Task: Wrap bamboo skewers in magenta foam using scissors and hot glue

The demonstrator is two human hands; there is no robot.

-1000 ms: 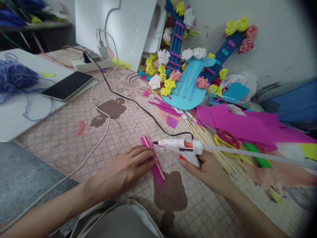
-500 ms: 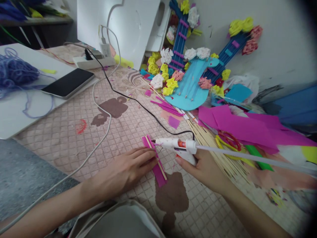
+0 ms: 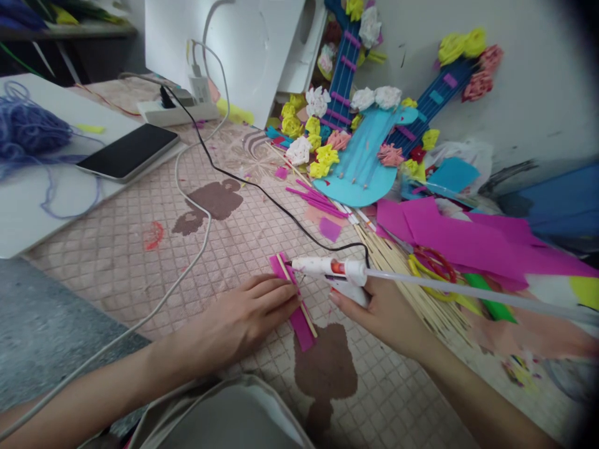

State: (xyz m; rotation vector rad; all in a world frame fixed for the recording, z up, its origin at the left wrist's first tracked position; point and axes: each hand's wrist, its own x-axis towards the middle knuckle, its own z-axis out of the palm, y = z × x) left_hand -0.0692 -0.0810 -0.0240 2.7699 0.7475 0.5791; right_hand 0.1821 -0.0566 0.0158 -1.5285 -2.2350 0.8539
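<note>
My left hand (image 3: pixel 262 305) presses its fingertips on a thin wooden stick (image 3: pixel 309 321), holding it against a magenta paper strip (image 3: pixel 299 330) on the table. The stick lies along the length of the strip. In my right hand (image 3: pixel 393 318) is a white hot glue gun (image 3: pixel 322 267), its handle gripped and its nozzle pointing left. The nozzle tip is at the right edge of the strip, close to the upper end of the stick; whether it touches cannot be made out. A long translucent glue stick (image 3: pixel 435 285) sticks out of the gun's back.
The gun's black cord (image 3: pixel 276 198) runs to a power strip (image 3: pixel 178 114). A white cable (image 3: pixel 187 265) crosses the left side. Bamboo sticks (image 3: pixel 397 262), scissors (image 3: pixel 433 268) and magenta sheets (image 3: pixel 449 237) lie right. Blue paper guitars (image 3: pixel 369 162) stand behind; a phone (image 3: pixel 131 151) lies left.
The glue gun has shifted slightly left, its tip staying by the upper part of the strip. My left hand keeps its place on the stick. The whole view has moved a little.
</note>
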